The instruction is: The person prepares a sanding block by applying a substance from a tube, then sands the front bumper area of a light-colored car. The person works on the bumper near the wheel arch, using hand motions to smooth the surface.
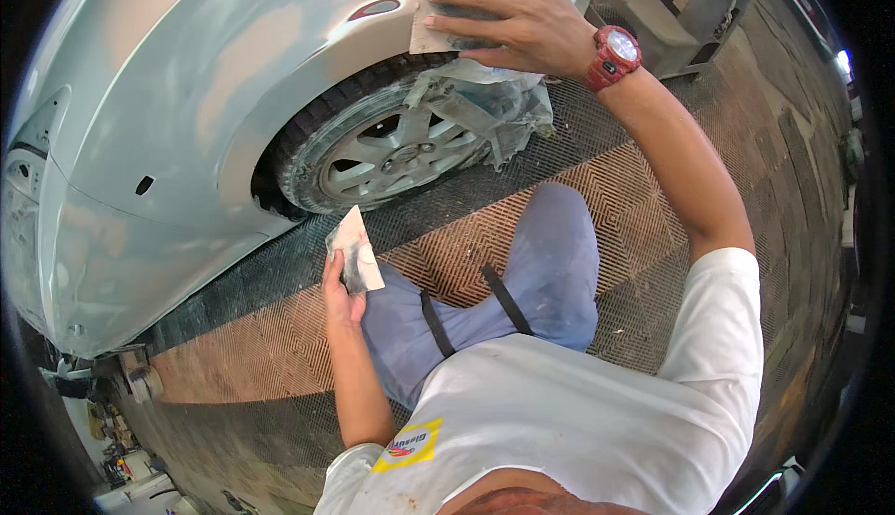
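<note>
My left hand (pixel 341 293) is closed around a pale, thin, flat piece (pixel 358 252) with a dark grey smear, holding it above my knee. Whether it is a folded sheet or a stiff card, I cannot tell. Up at the car's wheel arch, my right hand (pixel 522 13) lies with its fingers spread on a grey panel area (pixel 431 38) with a pale edge. The silver-grey car body (pixel 200 77) shows beige and whitish patches. Below that hand, the wheel (pixel 401 156) is partly covered by torn, dusty masking sheet (pixel 494 109).
A dusty grey plastic car part (pixel 643 16) rests on the floor at the far right. Ridged brown and dark mats (pixel 252 357) run beneath me. My bent legs (pixel 550 263) are close to the wheel. Assorted items (pixel 121 450) are at the lower left.
</note>
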The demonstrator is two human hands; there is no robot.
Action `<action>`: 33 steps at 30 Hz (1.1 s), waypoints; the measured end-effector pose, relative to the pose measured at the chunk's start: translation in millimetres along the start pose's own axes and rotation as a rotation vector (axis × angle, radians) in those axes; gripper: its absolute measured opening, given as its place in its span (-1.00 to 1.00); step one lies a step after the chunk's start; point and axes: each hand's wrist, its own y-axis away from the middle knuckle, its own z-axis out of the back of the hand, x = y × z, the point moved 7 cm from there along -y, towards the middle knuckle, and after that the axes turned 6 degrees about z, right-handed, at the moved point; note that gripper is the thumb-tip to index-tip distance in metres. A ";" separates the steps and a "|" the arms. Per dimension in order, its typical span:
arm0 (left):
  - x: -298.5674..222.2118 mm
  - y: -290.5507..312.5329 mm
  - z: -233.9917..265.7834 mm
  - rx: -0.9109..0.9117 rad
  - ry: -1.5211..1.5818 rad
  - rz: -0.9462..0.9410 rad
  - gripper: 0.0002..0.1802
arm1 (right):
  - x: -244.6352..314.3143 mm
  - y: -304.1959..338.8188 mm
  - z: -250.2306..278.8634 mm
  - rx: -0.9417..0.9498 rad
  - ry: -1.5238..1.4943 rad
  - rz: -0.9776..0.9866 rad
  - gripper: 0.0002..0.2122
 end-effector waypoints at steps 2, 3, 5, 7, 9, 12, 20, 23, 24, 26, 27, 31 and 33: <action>-0.5 1.2 -2.4 0.007 -0.005 -0.007 -0.49 | 5.3 -17.4 3.1 -0.003 0.032 0.038 -0.63; -0.8 2.3 -4.9 0.018 0.012 -0.015 -0.47 | 7.2 -24.6 4.3 -0.018 0.020 0.050 -0.65; 0.0 2.2 -2.7 0.011 0.017 -0.001 -0.47 | 11.5 -38.5 6.3 -0.047 -0.005 0.073 -0.68; 0.8 2.1 -2.3 0.010 0.023 0.008 -0.48 | 18.3 -54.9 7.7 -0.033 0.038 0.096 -0.70; 1.2 2.0 -4.2 0.014 0.031 0.013 -0.48 | 25.4 -72.3 9.0 -0.023 0.068 0.120 -0.70; 3.4 -2.8 -1.3 0.040 0.034 -0.010 -0.49 | 38.9 -97.9 3.9 0.001 0.125 0.143 -0.63; 10.6 -5.0 23.3 -0.015 0.107 -0.052 -0.47 | 155.3 -82.0 25.1 -0.299 -0.728 -0.035 -0.58; 1.0 -2.6 -6.0 -0.023 0.018 -0.012 -0.49 | 171.3 0.2 -31.6 -0.535 -1.367 -0.613 -0.49; -2.0 -0.1 -10.2 -0.003 0.009 -0.013 -0.49 | 184.3 25.4 -54.5 -0.781 -1.900 -0.947 -0.48; -1.0 1.8 -12.6 0.001 -0.048 0.008 -0.49 | 222.9 61.8 -84.8 -0.928 -2.357 -1.386 -0.47; 2.0 3.1 -14.2 0.005 -0.081 0.024 -0.49 | 232.4 79.1 -94.3 -0.827 -2.285 -1.471 -0.47; 28.8 20.1 -51.3 0.083 -0.237 0.215 -0.49 | 244.7 99.5 -99.3 -0.536 -2.300 -1.509 -0.56; 35.5 26.5 -74.1 0.218 -0.305 0.263 -0.47 | 256.0 107.4 -106.4 -0.358 -2.341 -1.478 -0.58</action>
